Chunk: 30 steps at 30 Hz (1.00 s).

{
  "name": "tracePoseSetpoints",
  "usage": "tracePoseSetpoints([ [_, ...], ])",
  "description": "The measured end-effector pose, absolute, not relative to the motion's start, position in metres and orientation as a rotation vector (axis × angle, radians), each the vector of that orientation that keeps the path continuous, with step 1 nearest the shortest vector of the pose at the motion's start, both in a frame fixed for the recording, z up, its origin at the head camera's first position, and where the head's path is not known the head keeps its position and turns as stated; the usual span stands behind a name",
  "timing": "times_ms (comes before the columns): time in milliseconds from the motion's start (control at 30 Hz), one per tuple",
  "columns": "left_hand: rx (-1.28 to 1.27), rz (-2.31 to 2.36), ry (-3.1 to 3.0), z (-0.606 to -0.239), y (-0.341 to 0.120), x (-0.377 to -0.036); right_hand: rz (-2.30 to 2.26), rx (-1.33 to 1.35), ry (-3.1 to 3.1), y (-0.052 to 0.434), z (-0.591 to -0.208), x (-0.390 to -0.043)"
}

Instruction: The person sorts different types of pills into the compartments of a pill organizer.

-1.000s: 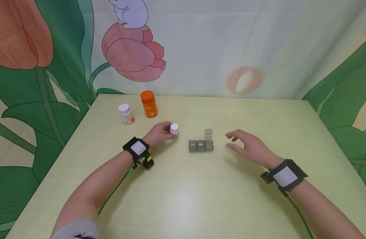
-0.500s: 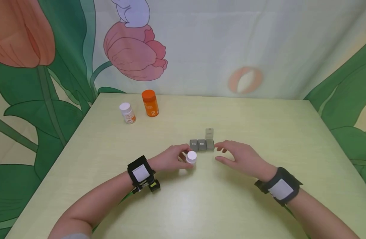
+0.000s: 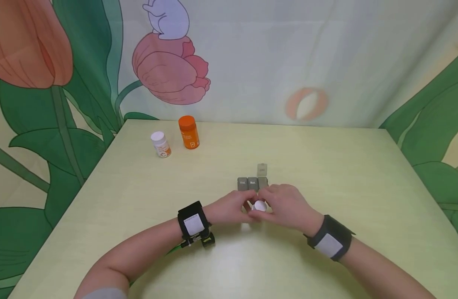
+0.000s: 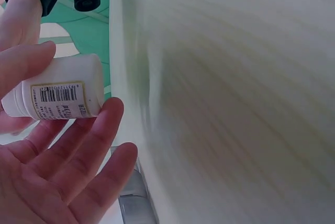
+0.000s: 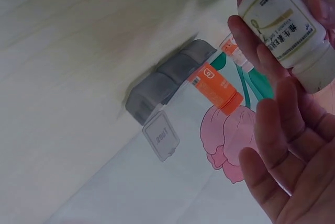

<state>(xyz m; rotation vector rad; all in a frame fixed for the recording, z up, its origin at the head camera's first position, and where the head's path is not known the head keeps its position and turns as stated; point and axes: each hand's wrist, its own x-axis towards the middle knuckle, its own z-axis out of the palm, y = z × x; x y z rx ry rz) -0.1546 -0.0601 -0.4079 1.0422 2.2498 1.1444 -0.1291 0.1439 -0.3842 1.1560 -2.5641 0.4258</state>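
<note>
My left hand (image 3: 229, 207) grips a small white pill bottle (image 4: 65, 77) by its body, thumb on one side and fingers on the other. The bottle stands upright in the head view, with a barcode and a vitamin label visible in the wrist views. At its white cap (image 3: 259, 205), my right hand (image 3: 288, 206) curls thumb and index finger round the sides, its other fingers spread loosely. Just beyond both hands lies a grey pill organizer (image 3: 253, 182) with three compartments. Its rightmost lid (image 3: 262, 169), marked "TUES" in the right wrist view, is flipped up; the other two are closed.
An orange bottle (image 3: 189, 133) and a white bottle with an orange label (image 3: 161, 145) stand at the table's back left. Behind the table (image 3: 326, 153) hangs a curtain (image 3: 247, 62) printed with flowers. Both wrists wear black straps (image 3: 193, 224).
My left hand has carried the white pill bottle right and toward me, in front of the organizer. My right hand has moved left and closed its fingers round the cap.
</note>
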Motion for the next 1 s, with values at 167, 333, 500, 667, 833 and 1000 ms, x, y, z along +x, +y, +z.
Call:
tracePoseSetpoints([
  [167,1.083,1.122,2.265,-0.406,-0.062,-0.154,0.478,1.198,-2.605,0.142,-0.383,-0.13],
  [333,1.141,1.045,2.293,-0.406,-0.062,-0.157,0.54,1.238,-2.683,0.142,-0.382,-0.13],
  [500,1.185,0.91,2.345,-0.411,-0.061,-0.164,0.547,1.253,-2.758,0.142,-0.388,-0.13],
  [667,1.223,0.829,2.348,-0.415,-0.062,-0.169,0.502,1.375,-2.687,0.141,-0.395,-0.131],
  [833,1.196,0.879,2.291,-0.416,-0.062,-0.171,0.471,1.357,-2.63,0.145,-0.398,-0.133],
  [1000,1.145,0.898,2.281,-0.416,-0.061,-0.171,0.47,1.205,-2.673,0.153,-0.399,-0.135],
])
